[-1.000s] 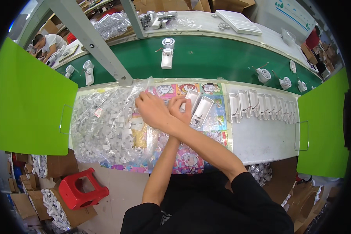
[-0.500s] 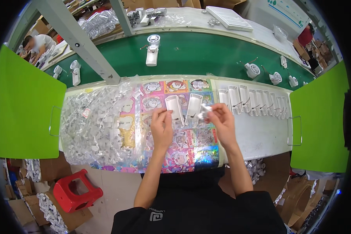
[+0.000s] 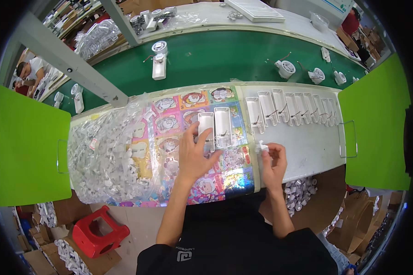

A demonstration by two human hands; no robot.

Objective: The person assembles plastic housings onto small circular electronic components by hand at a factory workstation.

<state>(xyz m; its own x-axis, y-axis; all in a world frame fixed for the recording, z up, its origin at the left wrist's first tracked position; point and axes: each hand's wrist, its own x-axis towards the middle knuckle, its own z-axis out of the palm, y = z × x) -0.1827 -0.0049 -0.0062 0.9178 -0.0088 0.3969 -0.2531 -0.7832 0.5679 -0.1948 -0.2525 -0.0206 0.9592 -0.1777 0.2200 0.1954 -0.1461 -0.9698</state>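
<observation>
Two long white plastic housings lie side by side in front of me, a left housing [image 3: 206, 120] and a right housing [image 3: 222, 120]. My left hand [image 3: 193, 153] is at the left one, fingers on its left wall and over its lower part, thumb stretched out below. It covers part of that housing. Thin leads show in the lower part of the right housing. My right hand [image 3: 274, 166] is closed in a pinch on a small white plastic part [image 3: 261, 146], held to the right of the housings, over the mat's right edge.
A row of white housings with wires [image 3: 280, 107] stands at the right. A clear bag of small white parts [image 3: 108, 151] covers the left. Beyond lies a green belt [image 3: 202, 59] with lamp-like assemblies. Green panels [image 3: 25, 146] flank both sides. A red stool [image 3: 96, 231] stands below left.
The two housings, tilted apart before, now lie straight and close together. My left hand has moved onto the left housing. My right hand has drawn back toward me with the small part.
</observation>
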